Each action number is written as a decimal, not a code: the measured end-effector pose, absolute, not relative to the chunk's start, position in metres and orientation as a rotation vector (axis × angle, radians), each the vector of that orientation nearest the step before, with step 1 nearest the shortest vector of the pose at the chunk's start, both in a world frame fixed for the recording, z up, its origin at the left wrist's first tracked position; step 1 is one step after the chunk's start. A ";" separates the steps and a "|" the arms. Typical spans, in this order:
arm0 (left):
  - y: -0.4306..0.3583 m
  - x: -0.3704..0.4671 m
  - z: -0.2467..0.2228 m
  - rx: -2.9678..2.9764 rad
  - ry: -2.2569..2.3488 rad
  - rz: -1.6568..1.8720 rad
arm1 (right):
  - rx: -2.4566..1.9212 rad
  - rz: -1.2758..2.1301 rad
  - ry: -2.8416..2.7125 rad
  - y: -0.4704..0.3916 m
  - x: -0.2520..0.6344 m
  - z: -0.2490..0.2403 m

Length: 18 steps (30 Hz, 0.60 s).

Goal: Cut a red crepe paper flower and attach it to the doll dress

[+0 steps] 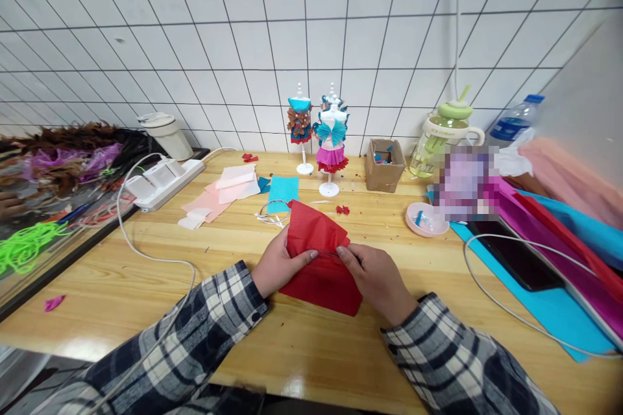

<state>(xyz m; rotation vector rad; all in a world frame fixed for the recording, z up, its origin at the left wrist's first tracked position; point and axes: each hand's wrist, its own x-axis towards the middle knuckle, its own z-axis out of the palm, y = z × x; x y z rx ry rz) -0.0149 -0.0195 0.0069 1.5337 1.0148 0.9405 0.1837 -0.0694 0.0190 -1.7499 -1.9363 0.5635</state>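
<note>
A red sheet of thin paper point(316, 285) is held up over the table in front of me. My left hand point(280, 262) grips its left side, with the thumb lying along the front. At the right edge my right hand point(377, 275) pinches the paper between thumb and bent fingers. A thin dark line crosses the sheet between the two thumbs; whether it is a fold, a cut or a wire I cannot tell. Just beyond the paper lie a blue paper square point(283, 193) and a coil of thin cord point(272, 213). Red scraps point(342, 209) lie nearby.
Two small dress forms point(331, 136) in paper clothes stand at the back, beside a cardboard box point(384, 165). Left are pink paper sheets point(228, 188) and a power strip point(165, 183). Right are a pink dish point(427, 220), a phone point(516, 254), coloured paper and a drink bottle point(440, 139).
</note>
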 end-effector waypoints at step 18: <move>-0.016 -0.016 0.010 1.584 1.097 0.941 | -1.777 0.614 -1.882 -0.066 0.193 0.021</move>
